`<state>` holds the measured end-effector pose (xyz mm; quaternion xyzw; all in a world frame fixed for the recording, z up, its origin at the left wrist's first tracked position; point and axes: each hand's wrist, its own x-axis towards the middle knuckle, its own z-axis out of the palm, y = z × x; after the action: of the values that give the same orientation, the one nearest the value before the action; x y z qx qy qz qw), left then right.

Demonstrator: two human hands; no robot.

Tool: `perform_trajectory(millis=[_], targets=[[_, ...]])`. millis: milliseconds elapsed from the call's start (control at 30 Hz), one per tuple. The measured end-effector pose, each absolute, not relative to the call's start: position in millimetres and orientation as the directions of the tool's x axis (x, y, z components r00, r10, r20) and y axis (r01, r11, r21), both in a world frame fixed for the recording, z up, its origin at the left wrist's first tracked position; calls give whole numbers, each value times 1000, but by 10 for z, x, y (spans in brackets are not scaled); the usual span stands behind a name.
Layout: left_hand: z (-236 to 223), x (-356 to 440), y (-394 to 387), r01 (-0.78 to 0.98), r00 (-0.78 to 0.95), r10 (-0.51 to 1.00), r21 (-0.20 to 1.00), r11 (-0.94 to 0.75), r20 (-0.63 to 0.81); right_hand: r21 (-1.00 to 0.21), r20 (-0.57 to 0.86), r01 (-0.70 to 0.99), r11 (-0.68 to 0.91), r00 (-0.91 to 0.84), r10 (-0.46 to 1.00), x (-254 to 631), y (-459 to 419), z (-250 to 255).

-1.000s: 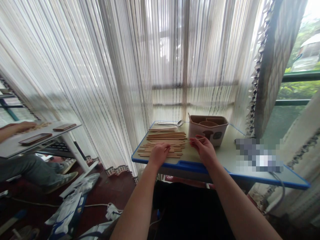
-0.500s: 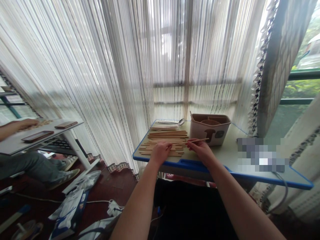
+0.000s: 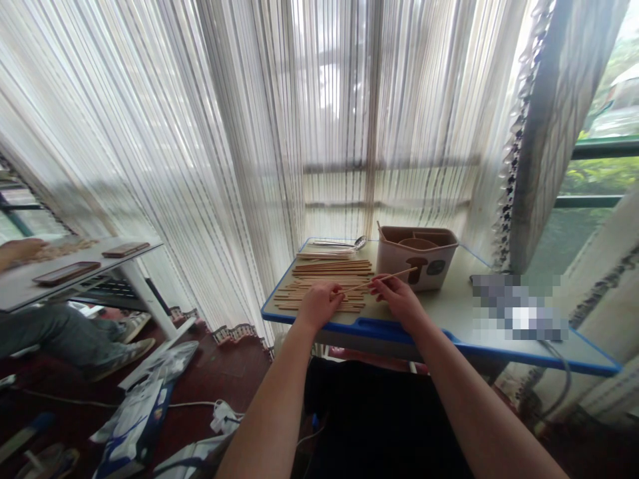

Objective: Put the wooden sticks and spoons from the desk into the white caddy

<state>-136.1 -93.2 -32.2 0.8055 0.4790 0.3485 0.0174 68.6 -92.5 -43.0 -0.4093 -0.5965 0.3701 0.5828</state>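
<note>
The left hand point(image 3: 322, 304) and right hand point(image 3: 397, 297) pinch 1 chopstick point(image 3: 403, 273). Loose chopsticks point(image 3: 332, 267) lie beside the utensil caddy point(image 3: 425, 257).

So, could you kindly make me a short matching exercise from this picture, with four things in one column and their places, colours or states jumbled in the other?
Things
1. Divided container
2. Metal ladle
3. Right hand
4. Table rim

Places, colours or states
A. Blue
B. Lying beyond the rows of wooden sticks, toward the far side of the table
C. Standing to the right of those rows, brown inside
D. Pinching one thin stick at a slant

Right pairs: 1-C, 2-B, 3-D, 4-A
</note>
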Motion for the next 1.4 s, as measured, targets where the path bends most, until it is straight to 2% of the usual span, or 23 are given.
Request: perform_trajectory(millis=[167, 400, 500, 567, 633, 733, 833, 900, 1133, 1400], targets=[[-310, -1339, -944, 758, 292, 808, 392, -522, 512, -782, 589, 286, 553, 50, 807, 694, -964, -204], [-283, -1334, -937, 731, 310, 812, 422, -537, 495, -686, 720, 270, 675, 389, 576, 1126, -913, 537], [-282, -1329, -924, 735, 304, 827, 436, -519, 473, -608, 791, 489, 625, 433, 431, 1327, -835, 783], [-291, -1324, -910, 739, 286, 841, 453, -499, 460, -519, 850, 668, 533, 340, 401, 1408, -782, 859], [-301, -1321, -897, 739, 273, 847, 464, -488, 456, -415, 868, 798, 437, 204, 452, 1433, -726, 863], [-302, -1314, -892, 737, 273, 848, 467, -488, 455, -246, 816, 916, 316, 21, 577, 1374, -641, 790], [-281, -1307, -912, 739, 266, 851, 471, -481, 452, -71, 723, 962, 265, -133, 678, 1257, -577, 710], [-260, -1304, -932, 741, 268, 850, 467, -482, 452, -9, 670, 973, 230, -165, 724, 1187, -547, 680], [-198, -1307, -995, 736, 291, 840, 454, -502, 458, -10, 589, 997, 80, -59, 806, 1050, -457, 738], [-213, -1307, -987, 753, 286, 839, 433, -496, 463, -33, 513, 992, 123, -89, 854, 851, -339, 788]])
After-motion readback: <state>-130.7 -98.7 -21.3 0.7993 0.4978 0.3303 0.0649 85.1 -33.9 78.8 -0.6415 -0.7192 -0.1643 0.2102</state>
